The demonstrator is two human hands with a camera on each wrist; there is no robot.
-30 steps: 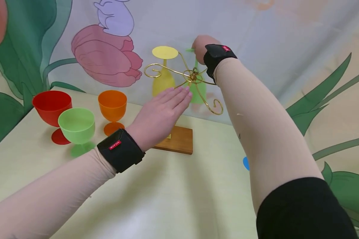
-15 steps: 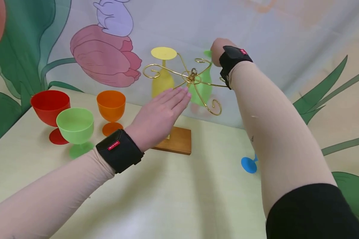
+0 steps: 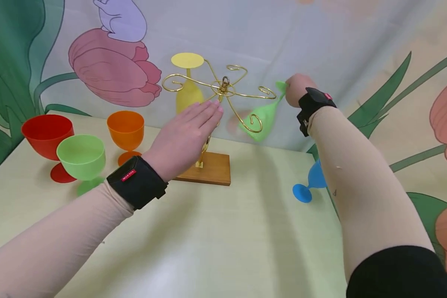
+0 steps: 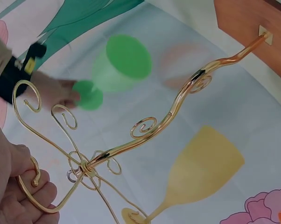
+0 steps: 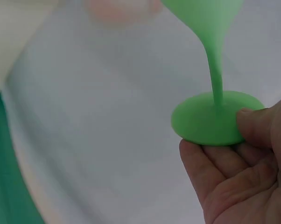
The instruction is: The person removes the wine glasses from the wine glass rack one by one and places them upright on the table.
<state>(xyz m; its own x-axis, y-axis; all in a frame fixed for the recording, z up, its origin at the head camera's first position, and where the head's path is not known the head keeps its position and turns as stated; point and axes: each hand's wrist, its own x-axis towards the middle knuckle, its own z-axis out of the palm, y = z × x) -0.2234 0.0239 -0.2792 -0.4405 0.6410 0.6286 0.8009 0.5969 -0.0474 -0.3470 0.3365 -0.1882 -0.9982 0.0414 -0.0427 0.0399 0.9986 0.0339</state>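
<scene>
My right hand [image 3: 299, 89] pinches the round foot of a green goblet [image 3: 265, 118], thumb on one face and fingers on the other, as the right wrist view shows. The goblet is tilted in the air, bowl down and to the left, to the right of a gold goblet rack [image 3: 224, 87]. In the left wrist view my left hand [image 4: 24, 186] grips one curled hook of that rack between thumb and bent fingers. A yellow goblet [image 3: 188, 96] hangs upside down by its foot from another hook. The rack's wavy post rises from a wooden base [image 3: 215, 170].
Red [image 3: 47, 134], light green [image 3: 81, 155] and orange [image 3: 126, 129] goblets stand upright on the left of the pale table [image 3: 216, 240]. A blue goblet [image 3: 301, 193] lies on its side at the right, partly behind my right forearm. A printed cloth [image 3: 208, 29] hangs behind.
My right hand has moved right and somewhat down with the green goblet, away from the rack's hooks, and the goblet has tilted. The left hand stays at the rack. The view has shifted slightly right.
</scene>
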